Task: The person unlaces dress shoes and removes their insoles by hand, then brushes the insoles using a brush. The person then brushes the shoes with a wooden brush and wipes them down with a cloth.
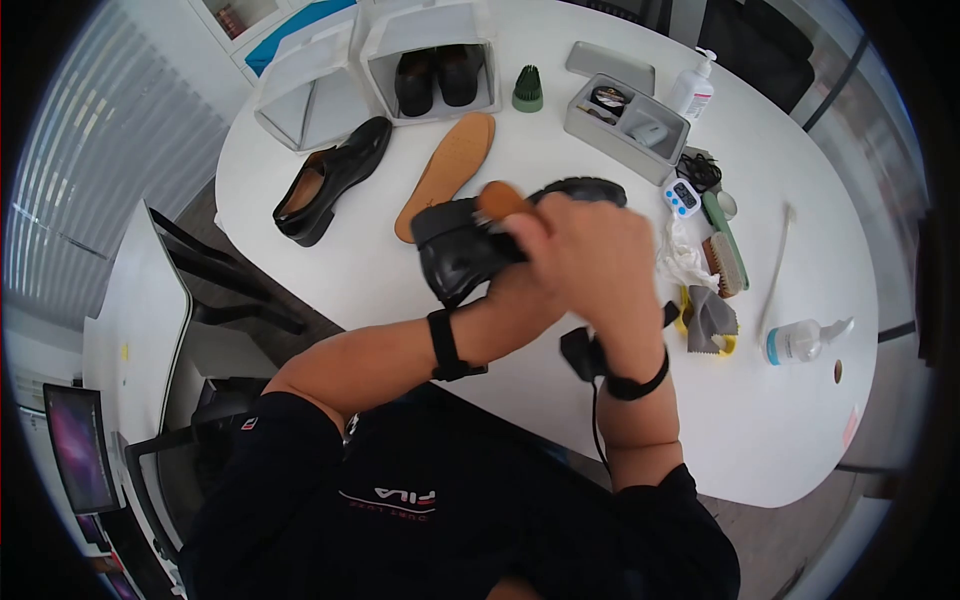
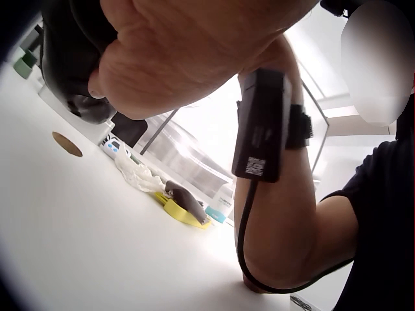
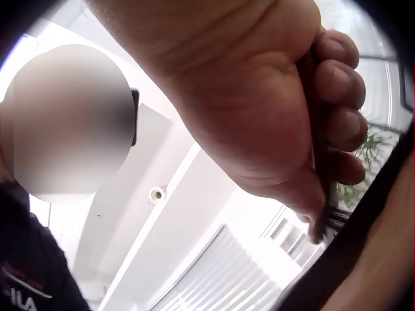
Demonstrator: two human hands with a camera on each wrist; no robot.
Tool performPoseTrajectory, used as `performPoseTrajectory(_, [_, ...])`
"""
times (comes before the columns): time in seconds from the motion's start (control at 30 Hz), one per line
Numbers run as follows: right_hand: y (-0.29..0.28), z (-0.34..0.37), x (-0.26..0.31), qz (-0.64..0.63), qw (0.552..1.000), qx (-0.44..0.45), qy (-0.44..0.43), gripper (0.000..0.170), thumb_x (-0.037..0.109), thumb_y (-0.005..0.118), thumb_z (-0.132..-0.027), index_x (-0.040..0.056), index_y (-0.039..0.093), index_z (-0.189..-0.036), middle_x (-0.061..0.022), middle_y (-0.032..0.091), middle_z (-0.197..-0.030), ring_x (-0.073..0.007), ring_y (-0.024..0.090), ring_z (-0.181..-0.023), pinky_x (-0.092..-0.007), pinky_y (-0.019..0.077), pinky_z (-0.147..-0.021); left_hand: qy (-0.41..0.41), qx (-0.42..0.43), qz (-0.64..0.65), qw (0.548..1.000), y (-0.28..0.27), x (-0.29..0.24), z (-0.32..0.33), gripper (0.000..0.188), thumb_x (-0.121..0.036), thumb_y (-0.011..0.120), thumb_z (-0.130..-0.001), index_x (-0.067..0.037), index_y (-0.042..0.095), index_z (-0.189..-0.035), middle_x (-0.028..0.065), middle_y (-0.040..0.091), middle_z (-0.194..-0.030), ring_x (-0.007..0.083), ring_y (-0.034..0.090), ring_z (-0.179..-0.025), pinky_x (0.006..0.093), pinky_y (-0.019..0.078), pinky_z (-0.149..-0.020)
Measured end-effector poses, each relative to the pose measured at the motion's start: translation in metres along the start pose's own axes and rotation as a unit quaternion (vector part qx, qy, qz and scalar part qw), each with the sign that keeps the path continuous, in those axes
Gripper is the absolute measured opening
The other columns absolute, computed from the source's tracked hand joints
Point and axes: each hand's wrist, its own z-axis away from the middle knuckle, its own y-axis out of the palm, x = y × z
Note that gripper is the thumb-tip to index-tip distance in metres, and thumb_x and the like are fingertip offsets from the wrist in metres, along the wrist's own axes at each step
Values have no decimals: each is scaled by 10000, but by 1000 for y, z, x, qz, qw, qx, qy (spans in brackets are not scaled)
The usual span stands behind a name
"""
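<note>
Two hands at work above a white worktop point(image 1: 740, 430), the right overlapping the left in the head view. The left hand point(image 1: 522, 290) grips a black shoe point(image 1: 462, 260), which is raised off the surface near the front edge. The right hand point(image 1: 600, 255) has its fingers curled round a brush point(image 1: 500, 202) with a brown end and dark bristles; the bristles lie close against the shoe, though whether they touch cannot be told. Just beyond the held shoe lies a tan insole point(image 1: 450, 172), with a second black shoe point(image 1: 335, 180) to its left. Behind these stand an open shoe box point(image 1: 490, 90) containing a dark pair and a green scrubber point(image 1: 528, 95). To the right: a grey tin point(image 1: 615, 147), a timer point(image 1: 684, 198), crumpled tissue point(image 1: 684, 262), a grey cloth point(image 1: 711, 320) and a spray bottle point(image 1: 797, 343).
</note>
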Motion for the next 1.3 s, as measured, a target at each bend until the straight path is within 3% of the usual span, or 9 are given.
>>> performPoseTrajectory(0.27, [-7, -17, -73, 25, 979, -96, 179, 471, 509, 680, -968, 71, 686, -794, -146, 665, -658, -399, 666, -651, -487, 500, -591, 10, -24, -59, 998, -27, 31, -5, 19, -98, 733, -750, -91, 747, -740, 72, 656, -620, 236, 675, -539, 352, 527, -486])
performPoseTrajectory(0.43, [5, -11, -25, -28, 994, -108, 2, 437, 506, 711, -946, 109, 669, -769, -140, 645, -598, -382, 671, -582, -468, 504, -519, -35, 88, -13, 995, -25, 35, -8, 15, -84, 729, -741, -81, 744, -739, 75, 654, -639, 232, 655, -540, 356, 522, -492])
performPoseTrajectory(0.63, [4, -14, -48, 9, 990, -130, 44, 459, 521, 703, -944, 112, 661, -738, -124, 664, -609, -365, 676, -575, -459, 507, -525, 27, -72, -50, 996, -19, 38, 9, 28, -85, 727, -743, -72, 749, -732, 93, 674, -635, 243, 666, -528, 369, 527, -481])
performPoseTrajectory(0.73, [2, -16, -50, 39, 989, -94, 103, 459, 521, 693, -951, 114, 662, -742, -108, 671, -620, -348, 682, -583, -461, 498, -523, 18, 6, -75, 997, -29, 38, 15, 43, -87, 723, -750, -67, 760, -757, 97, 692, -672, 245, 667, -539, 358, 525, -490])
performPoseTrajectory(0.8, [5, -8, -21, -3, 996, -89, -6, 453, 520, 693, -951, 112, 654, -758, -100, 659, -612, -337, 674, -573, -458, 495, -517, -62, 278, 22, 958, -41, 34, 8, 168, -99, 710, -780, -37, 770, -925, 159, 729, -873, 269, 715, -749, 354, 563, -648])
performPoseTrajectory(0.83, [4, -3, -2, -25, 996, -83, -36, 440, 496, 727, -931, 106, 639, -747, -100, 639, -615, -354, 652, -590, -445, 489, -540, -66, 275, 21, 959, -36, 35, 15, 168, -99, 710, -780, -37, 770, -925, 159, 729, -873, 269, 715, -749, 354, 563, -648])
performPoseTrajectory(0.9, [4, 5, 24, -53, 993, -42, -93, 414, 480, 732, -924, 122, 625, -746, -87, 644, -637, -337, 655, -589, -445, 487, -543, 86, -68, -94, 989, -15, 39, 37, 298, -89, 682, -799, 4, 720, -1080, 178, 686, -1019, 319, 686, -778, 443, 558, -723])
performPoseTrajectory(1.03, [1, 4, 15, 25, 998, -61, -23, 419, 497, 687, -961, 118, 660, -783, -88, 668, -616, -299, 685, -569, -423, 506, -508, 13, 25, 0, 1000, -37, 31, 45, 340, -80, 647, -838, 22, 684, -1160, 197, 664, -1031, 334, 646, -1051, 427, 526, -856])
performPoseTrajectory(1.3, [3, 8, -21, 52, 971, -175, 157, 426, 495, 697, -970, 96, 695, -820, -109, 661, -610, -368, 657, -565, -459, 487, -519, -11, 4, -22, 1000, -57, 50, 68, 129, -96, 722, -693, -27, 780, -786, 138, 683, -691, 300, 695, -684, 458, 527, -628])
